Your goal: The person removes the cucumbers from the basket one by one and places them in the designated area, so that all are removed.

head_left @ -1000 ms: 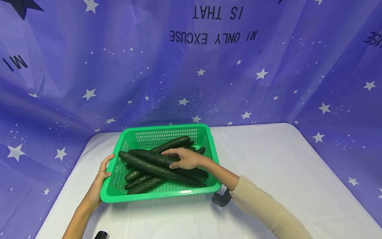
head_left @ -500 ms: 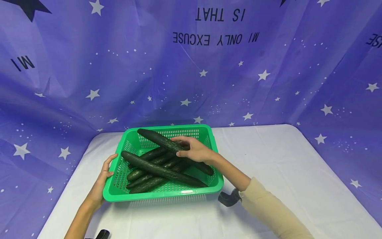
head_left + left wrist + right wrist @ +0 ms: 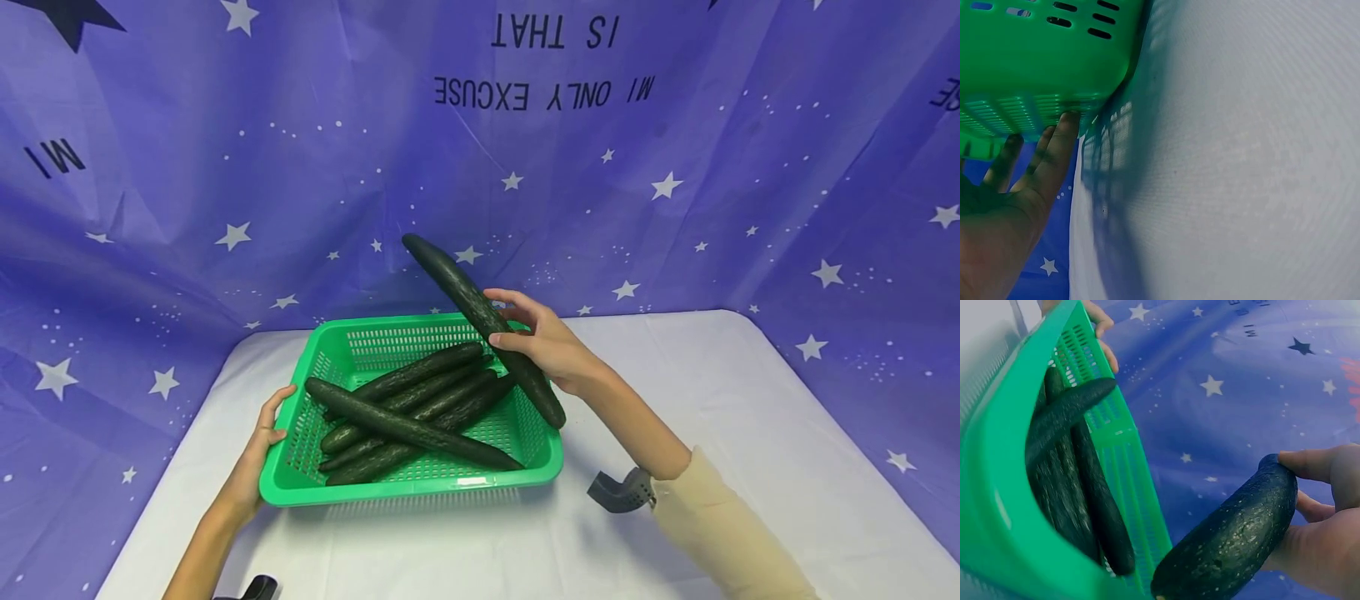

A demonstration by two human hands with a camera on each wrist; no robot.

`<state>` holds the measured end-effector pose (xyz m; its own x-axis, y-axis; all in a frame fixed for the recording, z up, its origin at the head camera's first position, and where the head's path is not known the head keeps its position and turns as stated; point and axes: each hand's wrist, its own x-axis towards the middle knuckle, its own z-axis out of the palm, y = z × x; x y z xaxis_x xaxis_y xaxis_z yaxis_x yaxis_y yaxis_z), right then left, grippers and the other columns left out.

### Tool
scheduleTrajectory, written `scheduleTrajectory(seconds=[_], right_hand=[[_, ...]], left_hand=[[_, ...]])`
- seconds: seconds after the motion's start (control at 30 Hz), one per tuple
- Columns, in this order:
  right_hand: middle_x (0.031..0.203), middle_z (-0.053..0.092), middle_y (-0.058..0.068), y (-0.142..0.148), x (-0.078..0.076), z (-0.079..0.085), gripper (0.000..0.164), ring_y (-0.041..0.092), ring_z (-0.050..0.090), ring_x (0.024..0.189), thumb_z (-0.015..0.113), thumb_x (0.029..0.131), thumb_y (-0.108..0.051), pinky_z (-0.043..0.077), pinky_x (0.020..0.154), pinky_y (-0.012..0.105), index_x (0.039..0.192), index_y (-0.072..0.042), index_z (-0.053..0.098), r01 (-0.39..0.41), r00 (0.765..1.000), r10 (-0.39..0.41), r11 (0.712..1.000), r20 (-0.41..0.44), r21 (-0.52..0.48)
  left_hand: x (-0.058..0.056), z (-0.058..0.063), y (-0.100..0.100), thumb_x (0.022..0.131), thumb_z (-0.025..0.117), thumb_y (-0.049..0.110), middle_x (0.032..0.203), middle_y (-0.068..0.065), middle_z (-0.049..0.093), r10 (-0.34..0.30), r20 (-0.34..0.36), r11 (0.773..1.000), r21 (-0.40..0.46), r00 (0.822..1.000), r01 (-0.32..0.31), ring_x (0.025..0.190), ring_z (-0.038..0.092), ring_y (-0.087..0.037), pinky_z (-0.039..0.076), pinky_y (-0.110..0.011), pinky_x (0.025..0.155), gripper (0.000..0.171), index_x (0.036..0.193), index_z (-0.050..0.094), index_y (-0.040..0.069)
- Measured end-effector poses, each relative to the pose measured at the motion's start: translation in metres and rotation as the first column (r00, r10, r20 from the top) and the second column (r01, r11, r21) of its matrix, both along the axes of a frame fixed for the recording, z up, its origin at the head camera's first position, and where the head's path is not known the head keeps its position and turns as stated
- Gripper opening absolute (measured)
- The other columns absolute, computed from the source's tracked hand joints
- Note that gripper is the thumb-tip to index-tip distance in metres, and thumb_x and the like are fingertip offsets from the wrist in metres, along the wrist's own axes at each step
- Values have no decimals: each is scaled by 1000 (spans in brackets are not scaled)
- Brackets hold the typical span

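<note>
In the head view my right hand (image 3: pixel 551 346) grips a dark green cucumber (image 3: pixel 465 296) around its middle, thumb on the near side. The cucumber slants over the right back corner of a green plastic basket (image 3: pixel 412 492), its upper end above the back rim. My left hand (image 3: pixel 251 458) holds the basket's left rim; in the left wrist view its fingers (image 3: pixel 1054 156) reach along the outside wall. Several more cucumbers (image 3: pixel 405 429) lie inside the basket, one crossing over the others. The right wrist view shows the held cucumber (image 3: pixel 1229 540) close up, outside the basket wall.
A white cloth covers the table (image 3: pixel 675 400) under the basket. Behind and beside it hangs a purple curtain (image 3: pixel 570 208) with stars and lettering. A dark device (image 3: pixel 622 490) sits at my right wrist, another (image 3: pixel 258 587) near the left forearm.
My right hand has lifted one cucumber from the pile, moving up and to the right and tilting it more steeply. My left hand stays at the basket's left rim.
</note>
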<state>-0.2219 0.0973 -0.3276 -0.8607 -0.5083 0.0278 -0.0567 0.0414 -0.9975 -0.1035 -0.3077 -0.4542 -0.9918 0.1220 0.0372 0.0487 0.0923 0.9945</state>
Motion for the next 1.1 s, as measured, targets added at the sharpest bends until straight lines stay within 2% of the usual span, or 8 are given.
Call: scheduleTrajectory(seconds=[0.2,0.3,0.43,0.67,0.77,1.1], right_hand=[[139,46,15,30,6,4,64,31,55,116,64,93,-2,50,94,53,151,-19,43,52,998,-51,998,32,-32],[140,45,15,46,10,0,64,34,56,114,64,94,-3,51,93,49,152,-19,42,89,995,-88,996,47,-9],[139,44,15,69,15,-7,65,31,55,114,64,94,-6,52,87,36,153,-19,39,139,989,-141,989,47,41],[138,42,15,106,22,-20,67,28,56,111,66,94,-8,52,83,31,154,-18,37,215,974,-219,973,52,86],[136,43,16,119,25,-27,67,21,58,105,66,94,-8,52,81,30,154,-16,37,247,966,-254,964,56,100],[132,42,14,156,37,-66,69,16,58,95,67,95,-11,53,77,31,155,-14,33,331,924,-351,933,154,143]], left_hand=[[-1,0,0,104,16,20,146,-31,13,-4,6,1000,-14,1000,4,98,59,-21,56,-38,72,54,156,11,33],[-1,0,-1,104,16,20,147,-31,13,-3,10,1000,-18,1000,3,98,59,-20,56,-38,72,54,156,11,33],[-1,0,-1,103,16,20,147,-31,12,4,9,1000,-18,1000,-4,97,59,-22,56,-38,70,54,156,11,33],[-1,-1,-1,103,16,19,144,-24,15,1,2,1000,-11,1000,-1,98,58,-21,55,-37,73,54,156,12,33],[0,-1,0,104,15,19,143,-21,15,-1,-3,1000,-8,1000,1,99,57,-19,55,-35,74,54,156,13,33],[-1,-2,1,104,15,19,138,-22,18,-13,-19,1000,27,1000,13,97,60,-17,56,-34,74,53,155,14,33]])
